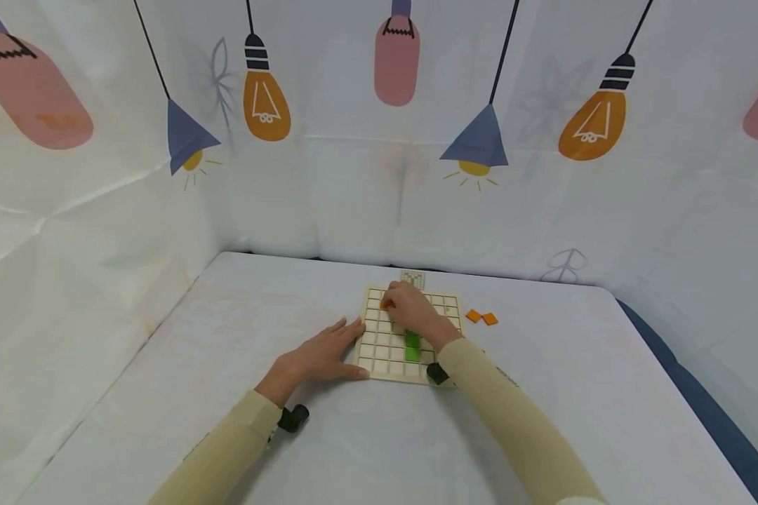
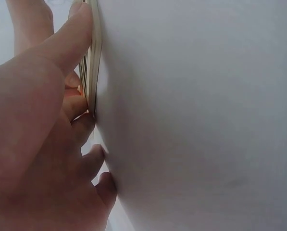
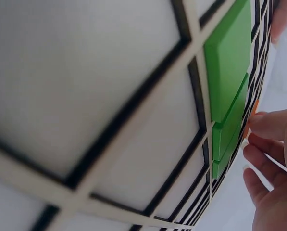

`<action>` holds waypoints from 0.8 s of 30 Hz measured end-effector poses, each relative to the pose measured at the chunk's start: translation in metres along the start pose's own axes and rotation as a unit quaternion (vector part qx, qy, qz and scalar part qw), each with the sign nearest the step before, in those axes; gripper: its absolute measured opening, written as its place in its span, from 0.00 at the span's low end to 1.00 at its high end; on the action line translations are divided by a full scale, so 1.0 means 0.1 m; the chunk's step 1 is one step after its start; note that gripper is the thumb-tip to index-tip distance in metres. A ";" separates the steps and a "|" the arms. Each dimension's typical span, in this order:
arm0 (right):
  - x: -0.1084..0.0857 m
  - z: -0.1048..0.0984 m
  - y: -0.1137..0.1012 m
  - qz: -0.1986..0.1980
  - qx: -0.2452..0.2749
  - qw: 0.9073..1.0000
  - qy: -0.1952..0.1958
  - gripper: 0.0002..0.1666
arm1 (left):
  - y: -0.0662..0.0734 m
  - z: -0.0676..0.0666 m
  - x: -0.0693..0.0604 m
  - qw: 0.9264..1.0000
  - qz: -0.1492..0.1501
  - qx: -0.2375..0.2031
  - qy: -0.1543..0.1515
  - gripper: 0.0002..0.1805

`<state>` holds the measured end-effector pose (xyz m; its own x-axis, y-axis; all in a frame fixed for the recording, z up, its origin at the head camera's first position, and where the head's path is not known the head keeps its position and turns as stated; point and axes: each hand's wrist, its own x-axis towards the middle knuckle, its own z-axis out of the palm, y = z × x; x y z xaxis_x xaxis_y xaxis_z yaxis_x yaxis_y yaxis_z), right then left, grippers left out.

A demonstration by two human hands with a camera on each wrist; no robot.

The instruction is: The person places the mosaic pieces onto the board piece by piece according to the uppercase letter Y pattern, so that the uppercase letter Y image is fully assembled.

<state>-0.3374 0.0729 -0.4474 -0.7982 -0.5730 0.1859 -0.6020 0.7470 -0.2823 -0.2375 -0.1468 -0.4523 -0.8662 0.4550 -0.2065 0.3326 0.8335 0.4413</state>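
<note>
A pale wooden grid board lies on the white table. My left hand rests beside it with fingers spread; the fingertips touch the board's left edge and the thumb lies at its near left corner. Over the far left part of the grid, my right hand pinches an orange square tile between thumb and fingers. Whether that tile sits fully in its cell is hidden. Several green tiles sit in a line in the grid's cells, partly covered by the right forearm in the head view.
Two loose orange tiles lie right of the board. A bit of orange shows by the right sleeve. Behind the board lies a small patterned card. A white curtain with printed lamps hangs behind the table.
</note>
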 end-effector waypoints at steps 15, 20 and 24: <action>0.03 0.02 -0.02 0.007 -0.032 0.999 -0.001 0.11 | 0.00 0.00 -0.01 1.000 -0.001 0.002 0.004 0.53; 0.04 0.05 -0.02 0.013 -0.047 0.999 -0.010 0.11 | 0.00 0.02 -0.01 1.000 -0.006 0.002 0.000 0.54; 0.04 0.03 -0.02 0.008 -0.053 0.999 -0.006 0.11 | 0.00 0.02 0.00 1.000 -0.009 0.008 0.002 0.54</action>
<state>-0.3392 0.0675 -0.4491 -0.8078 -0.5640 0.1712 -0.5886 0.7873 -0.1834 -0.2368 -0.1461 -0.4535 -0.8740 0.4378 -0.2110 0.3223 0.8471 0.4225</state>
